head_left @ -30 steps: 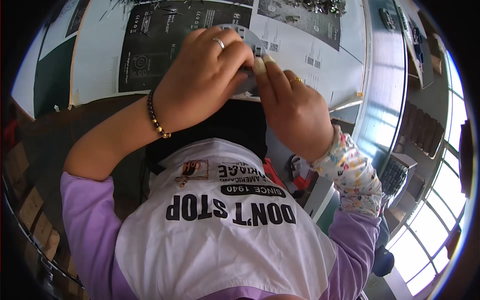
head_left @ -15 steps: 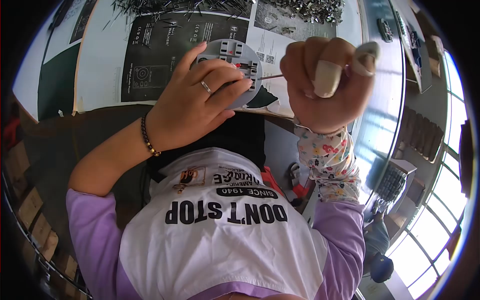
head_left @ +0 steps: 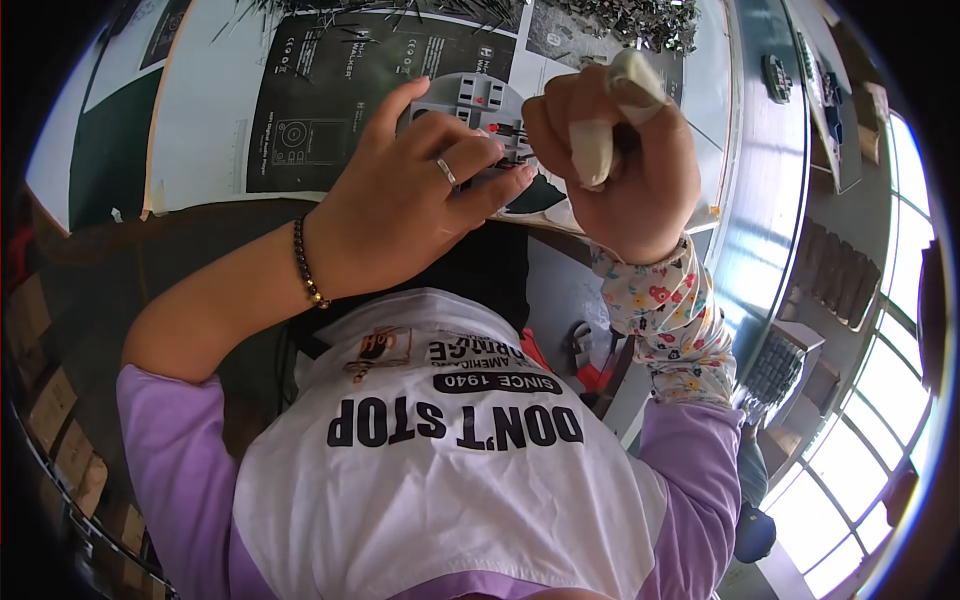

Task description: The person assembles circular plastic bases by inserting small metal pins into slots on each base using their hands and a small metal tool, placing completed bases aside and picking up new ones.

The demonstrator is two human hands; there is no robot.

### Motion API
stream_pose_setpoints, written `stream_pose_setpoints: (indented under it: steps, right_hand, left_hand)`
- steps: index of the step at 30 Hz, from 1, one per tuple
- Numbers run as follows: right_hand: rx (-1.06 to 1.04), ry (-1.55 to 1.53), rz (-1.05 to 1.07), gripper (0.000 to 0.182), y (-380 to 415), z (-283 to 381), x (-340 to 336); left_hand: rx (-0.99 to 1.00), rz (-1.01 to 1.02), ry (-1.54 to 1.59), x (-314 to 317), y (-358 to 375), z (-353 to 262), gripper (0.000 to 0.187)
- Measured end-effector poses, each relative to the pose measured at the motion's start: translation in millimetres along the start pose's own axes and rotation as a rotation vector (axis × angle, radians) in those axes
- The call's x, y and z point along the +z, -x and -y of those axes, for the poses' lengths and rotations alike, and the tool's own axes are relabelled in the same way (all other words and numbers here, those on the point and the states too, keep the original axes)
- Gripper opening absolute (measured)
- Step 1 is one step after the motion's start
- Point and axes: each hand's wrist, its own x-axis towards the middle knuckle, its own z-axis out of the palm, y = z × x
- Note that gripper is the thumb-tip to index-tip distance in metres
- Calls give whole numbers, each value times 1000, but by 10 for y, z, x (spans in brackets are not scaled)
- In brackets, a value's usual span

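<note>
A round grey fixture point(head_left: 446, 95) with raised, slotted blocks lies at the table's near edge. My left hand point(head_left: 400, 200) grips it from the left, with a finger along its rim and other fingertips pressed on the blocks. A small red piece point(head_left: 494, 128) and dark slim parts show beside those fingertips. Closed in a fist, my right hand point(head_left: 630, 165) is right against the fixture's right side, with pale covers on two digits. The thin metal rod it gripped in the earlier view is now hidden behind the fist.
Dark printed sheets point(head_left: 330, 120) cover the table. Piles of thin black pins point(head_left: 400, 12) and small shiny metal pieces point(head_left: 650, 22) lie at the far side. A grey-blue surface point(head_left: 765, 160) runs along the right, and another person point(head_left: 755, 500) is at lower right.
My right fist has moved left and closer to the fixture, so the thin rod no longer shows. My left hand and the fixture sit slightly further right in view.
</note>
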Motion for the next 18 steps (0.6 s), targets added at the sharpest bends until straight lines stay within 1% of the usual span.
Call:
stream_pose_setpoints:
  steps: [1, 4, 5, 8, 9, 12, 17, 18]
  right_hand:
    - [2, 2, -4, 36, 4, -15, 6]
    - [-116, 105, 54, 41, 20, -62, 56]
    - [-124, 112, 57, 41, 35, -57, 22]
    - [-363, -4, 133, 46, 105, -53, -91]
    - [-354, -8, 141, 46, 125, -86, -92]
    - [-396, 103, 134, 48, 239, -146, -47]
    - [-384, 212, 117, 49, 264, -204, 72]
    - [-362, 229, 89, 50, 242, -213, 90]
  left_hand:
    - [1, 0, 5, 1, 4, 3, 38]
    - [19, 9, 25, -9, 22, 25, 41]
    - [24, 1, 20, -8, 16, 42, 41]
    - [-31, -38, 230, 8, 63, 57, 47]
    - [-44, -40, 229, 4, 86, 58, 47]
    - [-6, 37, 173, -16, 85, 72, 45]
    - [-19, 11, 208, -5, 97, 66, 48]
    - [-24, 7, 202, -9, 104, 65, 47]
